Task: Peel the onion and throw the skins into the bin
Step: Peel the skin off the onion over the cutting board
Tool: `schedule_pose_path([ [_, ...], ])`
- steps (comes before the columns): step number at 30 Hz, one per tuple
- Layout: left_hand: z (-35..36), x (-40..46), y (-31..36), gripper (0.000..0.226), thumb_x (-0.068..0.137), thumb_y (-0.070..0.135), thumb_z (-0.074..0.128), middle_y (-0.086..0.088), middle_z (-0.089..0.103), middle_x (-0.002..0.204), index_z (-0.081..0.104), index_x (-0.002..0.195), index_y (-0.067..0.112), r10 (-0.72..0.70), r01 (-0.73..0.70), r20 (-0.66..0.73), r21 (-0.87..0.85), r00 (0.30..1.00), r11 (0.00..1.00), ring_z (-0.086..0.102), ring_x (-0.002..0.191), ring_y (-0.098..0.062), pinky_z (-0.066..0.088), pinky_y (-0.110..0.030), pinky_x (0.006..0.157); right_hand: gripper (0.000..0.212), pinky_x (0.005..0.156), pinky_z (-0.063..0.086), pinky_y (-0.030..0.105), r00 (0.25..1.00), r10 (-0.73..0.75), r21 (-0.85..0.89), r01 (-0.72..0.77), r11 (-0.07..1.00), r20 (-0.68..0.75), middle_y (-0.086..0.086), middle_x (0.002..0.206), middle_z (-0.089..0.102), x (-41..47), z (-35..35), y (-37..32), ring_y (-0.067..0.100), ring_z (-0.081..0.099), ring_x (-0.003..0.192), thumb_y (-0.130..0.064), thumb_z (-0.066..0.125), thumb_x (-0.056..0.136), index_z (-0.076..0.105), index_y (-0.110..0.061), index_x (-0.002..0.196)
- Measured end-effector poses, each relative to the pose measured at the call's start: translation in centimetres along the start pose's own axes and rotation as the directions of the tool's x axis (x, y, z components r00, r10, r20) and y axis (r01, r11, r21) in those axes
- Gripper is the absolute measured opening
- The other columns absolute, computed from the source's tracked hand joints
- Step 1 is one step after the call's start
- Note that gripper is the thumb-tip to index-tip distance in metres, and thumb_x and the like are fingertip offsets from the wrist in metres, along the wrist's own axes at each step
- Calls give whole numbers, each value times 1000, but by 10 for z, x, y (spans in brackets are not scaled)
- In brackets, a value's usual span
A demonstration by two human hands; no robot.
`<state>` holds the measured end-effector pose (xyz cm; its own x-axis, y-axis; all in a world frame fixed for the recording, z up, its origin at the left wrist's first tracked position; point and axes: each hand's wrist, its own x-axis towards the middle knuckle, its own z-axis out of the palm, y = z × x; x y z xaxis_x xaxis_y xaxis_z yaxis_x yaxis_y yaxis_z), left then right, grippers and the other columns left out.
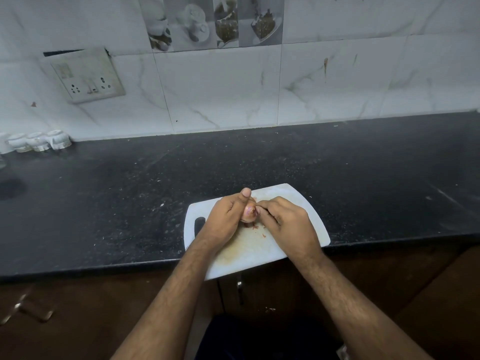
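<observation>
A small pinkish onion (248, 213) is held just above a white cutting board (306, 203). My left hand (226, 216) wraps around the onion from the left, thumb up over its top. My right hand (284, 220) meets it from the right, fingertips pinched on a bit of reddish skin at the onion's side. A few small red skin scraps (259, 229) lie on the board under my hands. No bin is in view.
The board overhangs the front edge of a black speckled counter (117, 203). White small jars (39, 141) stand at the back left by the tiled wall. A socket plate (85, 76) is on the wall. Brown cabinet doors (78, 307) are below.
</observation>
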<state>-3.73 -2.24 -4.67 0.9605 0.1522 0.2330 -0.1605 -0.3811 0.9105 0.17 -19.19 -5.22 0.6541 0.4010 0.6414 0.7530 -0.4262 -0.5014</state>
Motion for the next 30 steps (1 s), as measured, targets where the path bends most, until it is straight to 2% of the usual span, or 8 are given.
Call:
schedule_pose_path([
  [3,0,0,-1,66,110,57,34,-9,77,80,74,81,13,-1,1,12,5,1000,1000,73,87,-29,56,-43,92,11,71,53,26,1000,23,-16,-23,1000,-1,-5,88,70,0,1,-1,9,65,78,-23,71,94,76,-16,101],
  [7,0,0,0,70,109,62,32,-10,77,79,74,80,13,10,-10,17,-11,1000,1000,73,80,-24,57,-43,88,12,76,53,26,999,36,18,-36,999,3,-6,93,70,3,-2,-1,8,64,83,-22,64,99,73,-15,103],
  [11,-1,0,-2,75,105,69,35,-13,77,80,74,89,8,-46,46,4,-36,999,998,75,81,-33,59,-54,90,11,79,54,27,1000,23,89,-25,996,17,-6,96,72,5,-4,0,9,66,87,-18,64,100,73,-14,104],
  [13,-1,-1,0,72,107,65,34,-13,77,78,75,85,11,-38,38,8,-43,999,998,74,78,-28,59,-48,88,12,80,54,24,999,18,108,-21,994,29,-5,96,72,5,-5,0,7,67,89,-19,69,97,75,-15,105],
  [17,0,-3,2,65,108,55,32,-5,77,76,76,81,16,-11,12,23,-48,1000,999,73,77,-13,55,-25,80,9,79,54,24,1000,15,103,-17,995,25,-7,93,71,5,-4,0,5,66,86,-18,72,95,77,-15,102],
  [22,0,-1,-2,62,107,57,33,-3,77,79,76,81,20,-3,4,29,-51,1000,999,71,79,-11,54,-28,83,11,77,55,27,1000,-9,39,9,999,2,-5,93,69,3,-3,-1,7,64,84,-23,68,98,74,-14,102],
  [25,-1,-1,0,65,108,55,33,-3,77,78,76,83,13,-1,2,31,-55,1000,999,71,78,-11,54,-26,81,13,73,55,28,1000,6,18,-5,1000,-20,-5,91,69,2,-1,-2,9,65,81,-24,69,96,75,-13,100],
  [30,-1,-1,2,67,109,52,34,-10,78,82,76,88,5,7,-5,46,-35,999,999,71,78,-10,55,-24,81,10,69,51,19,999,40,25,-39,999,-24,-5,88,69,2,-1,-1,4,60,76,-20,72,93,75,-11,95],
])
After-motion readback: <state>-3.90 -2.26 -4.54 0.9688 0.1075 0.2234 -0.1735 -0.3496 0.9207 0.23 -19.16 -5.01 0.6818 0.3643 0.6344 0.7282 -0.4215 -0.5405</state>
